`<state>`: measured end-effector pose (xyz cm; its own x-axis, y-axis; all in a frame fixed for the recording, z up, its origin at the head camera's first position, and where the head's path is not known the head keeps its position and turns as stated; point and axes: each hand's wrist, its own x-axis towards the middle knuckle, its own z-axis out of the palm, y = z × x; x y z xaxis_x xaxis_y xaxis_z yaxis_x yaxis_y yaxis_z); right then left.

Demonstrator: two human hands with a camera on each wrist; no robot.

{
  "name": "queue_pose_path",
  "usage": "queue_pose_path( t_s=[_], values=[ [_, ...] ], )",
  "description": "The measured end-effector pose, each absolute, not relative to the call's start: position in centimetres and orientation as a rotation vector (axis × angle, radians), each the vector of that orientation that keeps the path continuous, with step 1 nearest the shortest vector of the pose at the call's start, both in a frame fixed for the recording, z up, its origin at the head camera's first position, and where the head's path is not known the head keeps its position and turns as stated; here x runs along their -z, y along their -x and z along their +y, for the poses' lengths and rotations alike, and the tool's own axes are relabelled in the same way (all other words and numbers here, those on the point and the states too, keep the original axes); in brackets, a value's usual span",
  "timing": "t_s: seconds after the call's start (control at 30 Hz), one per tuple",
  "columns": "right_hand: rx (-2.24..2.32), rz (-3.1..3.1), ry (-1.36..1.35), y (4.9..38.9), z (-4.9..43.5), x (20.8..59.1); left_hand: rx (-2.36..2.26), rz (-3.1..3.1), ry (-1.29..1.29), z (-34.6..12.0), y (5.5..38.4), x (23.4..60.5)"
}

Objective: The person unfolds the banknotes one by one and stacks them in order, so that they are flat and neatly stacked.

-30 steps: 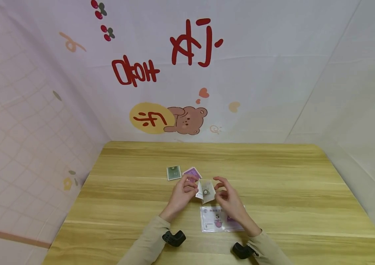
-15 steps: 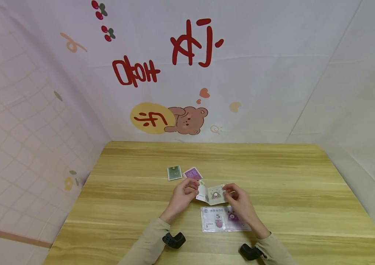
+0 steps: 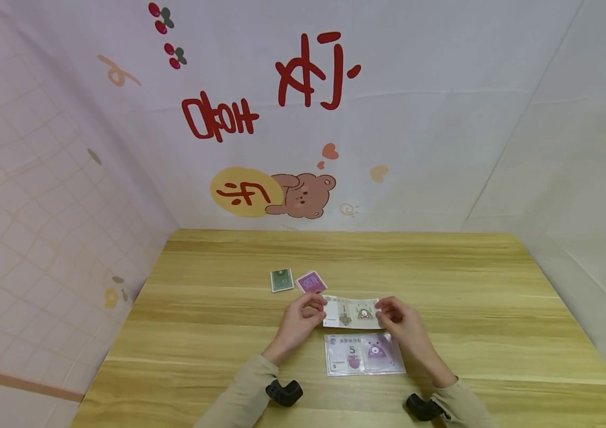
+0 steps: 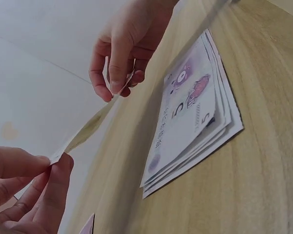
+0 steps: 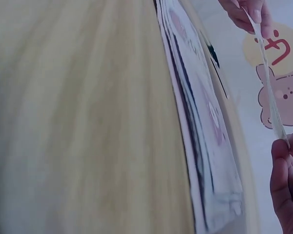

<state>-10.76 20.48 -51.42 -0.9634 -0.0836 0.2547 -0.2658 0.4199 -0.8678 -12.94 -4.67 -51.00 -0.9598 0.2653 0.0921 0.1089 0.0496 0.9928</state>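
A pale play banknote (image 3: 353, 313) marked 1 is stretched out flat between my two hands, held up off the table. My left hand (image 3: 301, 318) pinches its left end between thumb and fingers, as the left wrist view also shows on the banknote (image 4: 88, 127). At the opposite end my right hand (image 3: 404, 324) pinches the edge. Just in front of it on the table lies a small stack of play banknotes (image 3: 351, 355), with a purple 5 note on top. In the right wrist view this stack (image 5: 205, 112) shows several layers at its edge.
Behind my left hand lie a folded green note (image 3: 282, 280) and a folded purple note (image 3: 311, 282). They rest on a wooden table (image 3: 201, 339), whose far edge meets a white cloth backdrop printed with a bear (image 3: 305, 195).
The pale banknote was folded and has been unfolded into one flat strip. My right hand has moved to the right with its end, while my left hand stayed nearly in place.
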Motion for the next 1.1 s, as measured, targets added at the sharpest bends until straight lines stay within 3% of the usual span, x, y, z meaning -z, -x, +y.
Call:
queue_pose_path(
  t_s=[0.4, 0.73, 1.1],
  values=[
    [-1.389, -2.612, -0.461, 10.1, 22.9, 53.3, -1.887, 2.184, -0.423, -4.5, 11.9, 51.7],
    [-1.216, -2.677, -0.647, 9.4, 23.5, 53.7, -1.768, 2.181, -0.430, -4.5, 9.9, 49.3],
    [-1.121, -2.697, -0.836, 8.8, 23.7, 53.5, -1.678, 2.143, -0.488, -4.7, 10.3, 53.0]
  ],
)
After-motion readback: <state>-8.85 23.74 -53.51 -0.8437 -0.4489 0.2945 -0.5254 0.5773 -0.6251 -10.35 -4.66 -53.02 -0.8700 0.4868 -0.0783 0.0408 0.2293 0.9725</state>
